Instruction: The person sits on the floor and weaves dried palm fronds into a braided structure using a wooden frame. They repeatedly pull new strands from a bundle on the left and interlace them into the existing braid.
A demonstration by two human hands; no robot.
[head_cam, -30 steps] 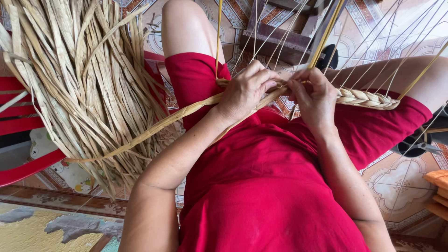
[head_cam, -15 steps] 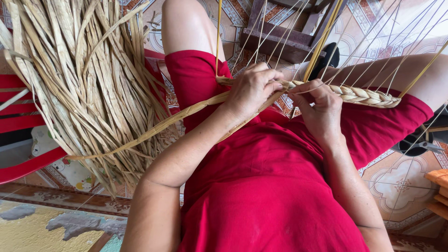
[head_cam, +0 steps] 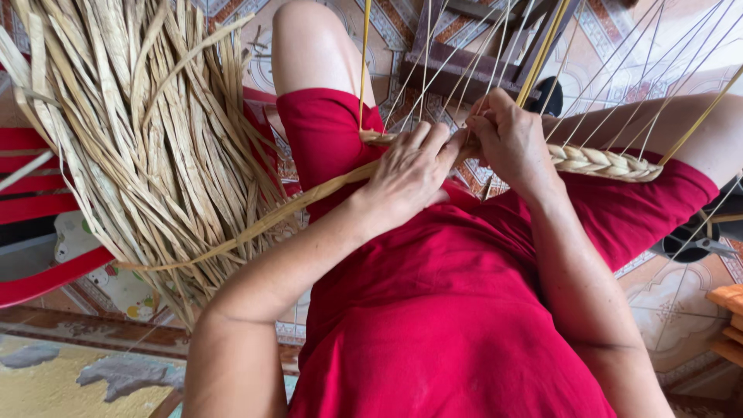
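My left hand [head_cam: 409, 172] grips a long flat straw strip [head_cam: 255, 224] that trails down to the left toward the bundle. Fingers of my right hand [head_cam: 512, 143] pinch the working end of a braided straw plait [head_cam: 600, 162], which runs off to the right across my thigh. The two hands touch where the strands join. Thin straw strands [head_cam: 619, 77] rise from the plait toward the top right. I sit in red clothing [head_cam: 457, 310] with both knees bare.
A large bundle of dry straw strips [head_cam: 131, 131] hangs at the left over a red chair [head_cam: 46, 201]. A dark wooden frame [head_cam: 472, 54] stands on the patterned tile floor ahead. Scissors [head_cam: 708, 246] lie at the right, with an orange object [head_cam: 727, 306] nearby.
Both hands have shifted slightly upward and closer together at the plait's end; the right hand's fingers have closed tighter over the strands. The long strip stays taut to the left.
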